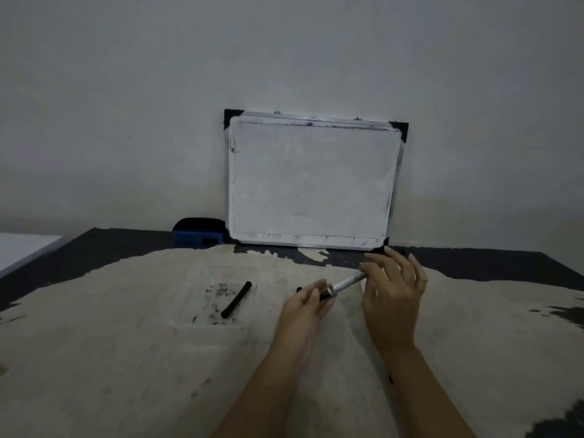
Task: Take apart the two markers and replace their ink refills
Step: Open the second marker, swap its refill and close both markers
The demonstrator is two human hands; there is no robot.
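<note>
Two hands: both on one marker, right of frame centre.
Marker [343,284]: pale barrel held off the table, tilted up to the right.
Left hand [308,303]: fingers closed round the dark lower end.
Right hand [392,289]: thumb and a finger pinch the upper end; other fingers spread loose.
Black stick [236,299]: lies in a clear tray [202,324], left of centre; refill or second marker, cannot tell.
Whiteboard [311,181]: leans on the wall, behind.
Eraser [199,232]: blue, beside it.
Progress: early, judged; first marker being parted, no swap visible.
</note>
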